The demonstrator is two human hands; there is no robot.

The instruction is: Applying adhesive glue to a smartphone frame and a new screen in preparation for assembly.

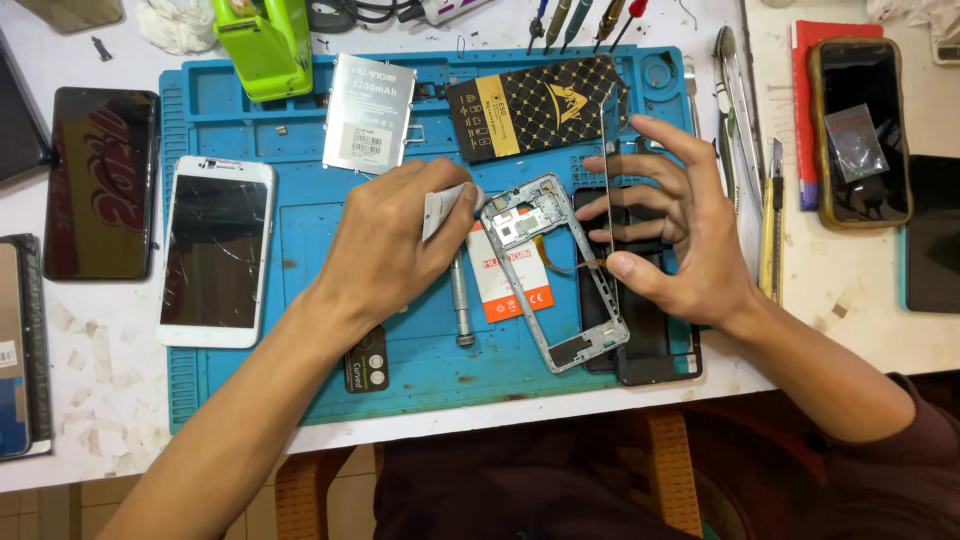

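My left hand (400,240) pinches a small folded white cloth or paper piece (445,208) against the top corner of a silver phone mid-frame (560,300) lying on the blue repair mat (310,230). My right hand (680,225) holds a thin dark screen panel (608,150) upright on its edge beside the frame, thumb at its lower side and fingers spread along it. An orange ribbon cable (560,262) runs from the panel toward the frame. A white and orange battery (515,285) lies under the frame. A black phone back (650,345) lies below my right hand.
On the mat are a white phone with cracked screen (215,250), a silver battery (368,112), a black and gold patterned box (530,108), a metal screwdriver (461,300) and a green tool (262,45). Tweezers (738,90), a cutter (772,225) and more phones (860,130) lie at the right; dark phones (100,180) at the left.
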